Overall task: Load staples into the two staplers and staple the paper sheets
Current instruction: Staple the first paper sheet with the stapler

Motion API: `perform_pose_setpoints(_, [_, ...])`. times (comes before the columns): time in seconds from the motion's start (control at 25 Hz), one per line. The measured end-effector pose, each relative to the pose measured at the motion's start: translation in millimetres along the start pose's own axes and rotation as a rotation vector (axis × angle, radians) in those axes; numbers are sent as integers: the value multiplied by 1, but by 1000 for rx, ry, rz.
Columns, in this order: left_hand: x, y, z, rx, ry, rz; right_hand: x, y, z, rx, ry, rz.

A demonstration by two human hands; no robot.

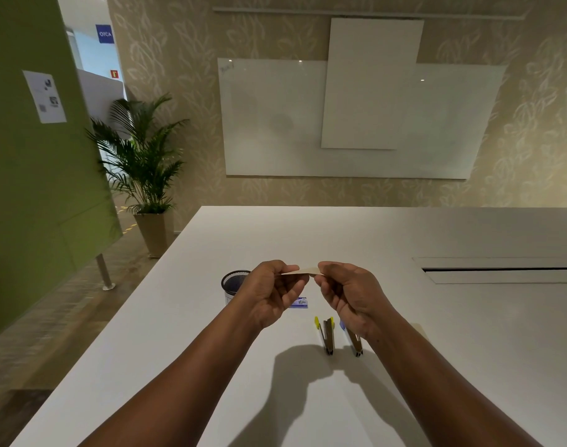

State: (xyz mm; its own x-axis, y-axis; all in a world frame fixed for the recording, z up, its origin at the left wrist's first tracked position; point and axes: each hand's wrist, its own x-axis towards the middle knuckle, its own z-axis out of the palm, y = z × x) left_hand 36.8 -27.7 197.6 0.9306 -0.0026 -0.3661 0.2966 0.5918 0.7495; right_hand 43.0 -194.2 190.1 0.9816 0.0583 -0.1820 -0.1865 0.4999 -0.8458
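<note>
Held above table [211, 366], beyond staplers [328, 335]: thin tan strip [303, 271], pinched at ends by left hand [272, 293] and right hand [351, 293]. Probably light, brittle; best gripped by ends.

Single head-worn wide-angle view, facing forward and slightly down across white table [211, 366] toward far wall with whiteboard [275, 124]. Both forearms enter from bottom edge; left hand [272, 295] and right hand [350, 295] near, centre frame. Straight edges bow toward frame borders. No second view.
</note>
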Motion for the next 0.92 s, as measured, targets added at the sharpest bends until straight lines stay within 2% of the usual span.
perform_pose_setpoints(0.12, [4,0,-1,41,-4,36,2,0,-1,-52,-8,-19])
perform_pose_setpoints(0.28, [10,-2,-4,165,-48,144,3,-1,-3,-277,-7,-136])
perform_pose_setpoints(0.56, [18,-4,-9,278,-86,248,1,-1,-1,-427,-17,-211])
perform_pose_setpoints(0.8, [19,-10,-10,307,-54,257,0,3,-2,-470,-47,-222])
perform_pose_setpoints(0.92, [22,-13,-8,263,12,223,2,6,-3,-497,-49,-222])
